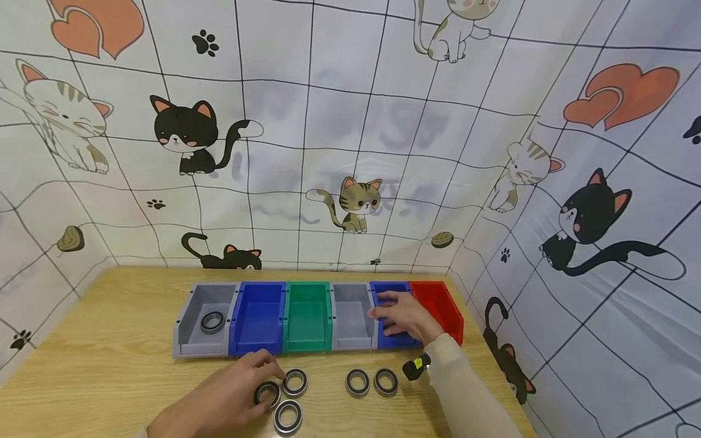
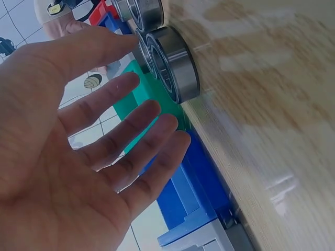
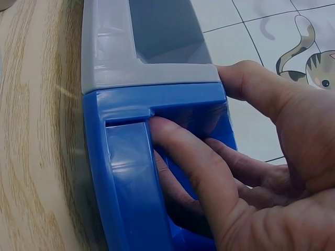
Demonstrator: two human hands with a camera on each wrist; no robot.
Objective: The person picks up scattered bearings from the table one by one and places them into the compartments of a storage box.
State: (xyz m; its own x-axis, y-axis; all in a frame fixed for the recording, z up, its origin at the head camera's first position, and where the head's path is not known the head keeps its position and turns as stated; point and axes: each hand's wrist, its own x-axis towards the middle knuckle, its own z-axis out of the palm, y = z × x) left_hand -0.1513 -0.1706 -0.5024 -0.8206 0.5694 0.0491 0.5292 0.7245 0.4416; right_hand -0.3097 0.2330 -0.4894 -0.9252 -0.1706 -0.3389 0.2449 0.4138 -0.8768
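My left hand [image 1: 232,389] hovers at a cluster of three ball bearings, its fingers spread and loosely bent. One bearing [image 1: 267,395] lies between thumb and fingertips in the head view, with another bearing [image 1: 295,382] behind it and a third bearing [image 1: 288,417] in front. The left wrist view has the thumb tip right at a bearing [image 2: 175,65], and the palm holds nothing. My right hand [image 1: 405,316] reaches into the right blue bin [image 3: 133,178], fingers apart over its side wall next to the grey bin [image 3: 152,73]. No bearing shows between those fingers.
Two more bearings [image 1: 358,382] lie side by side in front of the bins. The row also holds a left grey bin [image 1: 202,350] containing one bearing [image 1: 212,322], a blue bin [image 1: 257,316], a green bin [image 1: 308,316] and a red bin [image 1: 438,304]. Cat-print cloth [image 1: 339,121] hangs behind.
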